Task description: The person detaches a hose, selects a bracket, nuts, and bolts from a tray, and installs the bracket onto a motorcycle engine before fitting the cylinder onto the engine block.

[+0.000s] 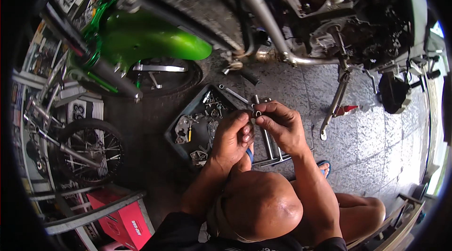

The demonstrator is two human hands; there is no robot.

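Observation:
My right hand (281, 126) pinches a small metal ring-shaped part (257, 114) between thumb and fingertips. Close beside it, my left hand (231, 137) is closed, its fingers curled inward; anything inside it is hidden. Both hands meet above my raised bare knee (261, 199). Under and left of them lies a dark tray (200, 131) with metal engine parts and small hardware, among them a yellow-handled tool (189, 135). A spanner (235, 94) rests across its far right edge. T-handle wrenches (268, 145) lie on the floor just beyond my hands.
A motorcycle with an exposed engine (325, 39) and a lowered side stand (332, 114) fills the far right. A green fender (150, 34) and fork are at far left. A loose spoked wheel (92, 152), a red box (120, 220) and a red bottle (346, 109) stand around.

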